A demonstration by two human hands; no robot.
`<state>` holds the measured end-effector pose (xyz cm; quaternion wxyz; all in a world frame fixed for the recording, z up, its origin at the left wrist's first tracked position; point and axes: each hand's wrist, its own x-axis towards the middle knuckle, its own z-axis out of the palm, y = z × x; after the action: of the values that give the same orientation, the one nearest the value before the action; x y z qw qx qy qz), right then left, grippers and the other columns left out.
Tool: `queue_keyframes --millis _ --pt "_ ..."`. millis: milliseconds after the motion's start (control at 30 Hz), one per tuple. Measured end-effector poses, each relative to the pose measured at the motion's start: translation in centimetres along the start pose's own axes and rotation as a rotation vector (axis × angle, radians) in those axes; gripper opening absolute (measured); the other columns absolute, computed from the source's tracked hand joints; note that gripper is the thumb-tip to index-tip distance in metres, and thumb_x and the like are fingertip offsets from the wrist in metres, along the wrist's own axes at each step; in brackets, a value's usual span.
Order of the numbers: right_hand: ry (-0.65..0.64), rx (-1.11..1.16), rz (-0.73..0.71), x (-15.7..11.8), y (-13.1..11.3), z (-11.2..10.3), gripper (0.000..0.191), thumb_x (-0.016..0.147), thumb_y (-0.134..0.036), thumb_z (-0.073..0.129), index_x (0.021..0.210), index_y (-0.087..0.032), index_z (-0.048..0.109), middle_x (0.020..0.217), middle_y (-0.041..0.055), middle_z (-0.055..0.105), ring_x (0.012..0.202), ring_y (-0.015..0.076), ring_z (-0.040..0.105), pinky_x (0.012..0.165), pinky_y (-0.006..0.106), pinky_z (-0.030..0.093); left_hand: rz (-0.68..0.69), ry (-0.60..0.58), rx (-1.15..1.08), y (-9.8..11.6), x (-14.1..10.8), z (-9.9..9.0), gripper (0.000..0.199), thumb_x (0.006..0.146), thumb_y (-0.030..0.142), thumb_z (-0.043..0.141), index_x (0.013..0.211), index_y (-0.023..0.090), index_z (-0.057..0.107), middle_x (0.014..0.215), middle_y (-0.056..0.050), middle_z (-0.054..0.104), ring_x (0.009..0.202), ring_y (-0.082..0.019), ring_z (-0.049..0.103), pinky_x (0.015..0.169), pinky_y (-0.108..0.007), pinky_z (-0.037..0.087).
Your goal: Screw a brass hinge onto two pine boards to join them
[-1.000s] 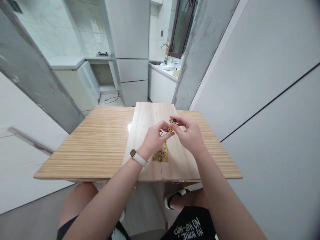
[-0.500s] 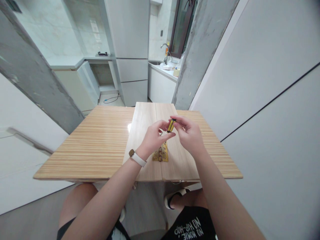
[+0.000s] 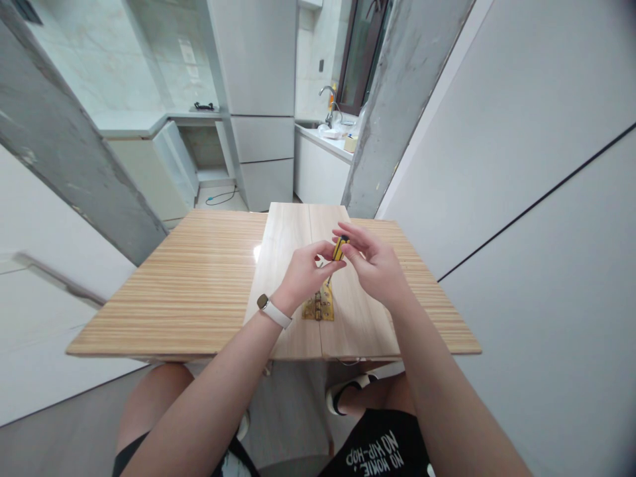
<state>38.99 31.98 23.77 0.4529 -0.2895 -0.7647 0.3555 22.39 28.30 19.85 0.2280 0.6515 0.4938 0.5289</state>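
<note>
A short yellow-and-black screwdriver (image 3: 339, 248) is held tilted above the boards, its thin shaft pointing down toward a brass-coloured hinge. My left hand (image 3: 311, 265) pinches the handle between thumb and fingers from the left. From the right, my right hand (image 3: 372, 262) has its thumb against the handle near the top, with its other fingers curved loosely around the far side. The hinge (image 3: 318, 306) lies across the seam between two pale wooden boards (image 3: 283, 252), with several holes or screws showing on it. My left wrist and fingers hide part of the shaft and the hinge's upper end.
Under the boards is a striped wooden table (image 3: 199, 291) with angled side edges. A grey pillar (image 3: 392, 112) and white panels (image 3: 536, 165) stand to the right. Beyond the table are a fridge (image 3: 263, 139), a counter (image 3: 129, 124) and a sink tap (image 3: 328, 99).
My right hand's fingers have loosened and lifted slightly over the handle. The screwdriver handle has turned a little, and my left hand stays nearly in place.
</note>
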Motion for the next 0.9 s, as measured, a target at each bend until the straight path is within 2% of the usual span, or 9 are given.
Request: queue_keyframes --millis 100,300,533,700,800,900 --pt "-0.029 0.045 0.030 0.1 0.4 -0.1 0.030 0.099 -0.032 0.061 0.125 -0.028 0.076 0.127 0.0055 0.079 0.118 0.0254 0.074 0.108 0.048 0.057 -0.029 -0.016 -0.002 -0.1 0.1 -0.1 0.011 0.089 0.029 0.078 0.097 0.022 0.074 0.096 -0.001 0.078 0.091 -0.019 0.071 0.085 -0.036 0.052" --pt "0.113 -0.027 0.025 -0.1 0.4 0.3 0.025 0.093 -0.027 0.068 0.115 -0.026 0.080 0.113 0.0052 0.083 0.104 0.0252 0.078 0.099 0.045 0.060 -0.031 0.003 -0.013 0.0 -0.1 0.0 0.018 0.086 0.032 0.082 0.100 0.023 0.075 0.100 -0.001 0.078 0.094 -0.019 0.070 0.083 -0.035 0.052" --pt "0.217 -0.164 0.019 -0.4 -0.2 0.9 0.023 0.089 -0.025 0.073 0.111 -0.024 0.080 0.102 0.0050 0.082 0.093 0.0236 0.076 0.090 0.042 0.059 0.007 0.104 -0.014 0.2 -0.4 0.5 0.024 0.085 0.035 0.085 0.094 0.021 0.068 0.089 0.000 0.071 0.085 -0.016 0.066 0.077 -0.031 0.050" --pt "0.274 -0.188 -0.010 -0.5 0.0 1.1 0.020 0.084 -0.031 0.082 0.102 -0.023 0.076 0.091 0.0029 0.078 0.086 0.0224 0.072 0.085 0.040 0.057 0.031 0.068 -0.016 0.0 -0.3 0.6 0.020 0.089 0.033 0.081 0.088 0.020 0.066 0.083 0.002 0.068 0.080 -0.015 0.064 0.075 -0.030 0.049" --pt "0.261 -0.192 -0.016 -0.5 0.2 0.7 0.022 0.084 -0.033 0.083 0.101 -0.024 0.074 0.093 0.0030 0.078 0.088 0.0227 0.072 0.085 0.041 0.058 0.051 0.025 -0.013 -0.1 -0.3 0.4 0.016 0.091 0.032 0.079 0.090 0.020 0.068 0.085 0.001 0.071 0.082 -0.015 0.066 0.077 -0.031 0.050" --pt "0.126 -0.091 -0.019 -0.4 0.4 0.2 0.025 0.094 -0.034 0.073 0.117 -0.025 0.075 0.113 0.0058 0.080 0.102 0.0238 0.075 0.095 0.044 0.058 0.056 -0.018 -0.018 -0.3 -0.2 0.0 0.012 0.093 0.031 0.076 0.094 0.021 0.071 0.092 0.000 0.075 0.087 -0.017 0.068 0.081 -0.033 0.050"
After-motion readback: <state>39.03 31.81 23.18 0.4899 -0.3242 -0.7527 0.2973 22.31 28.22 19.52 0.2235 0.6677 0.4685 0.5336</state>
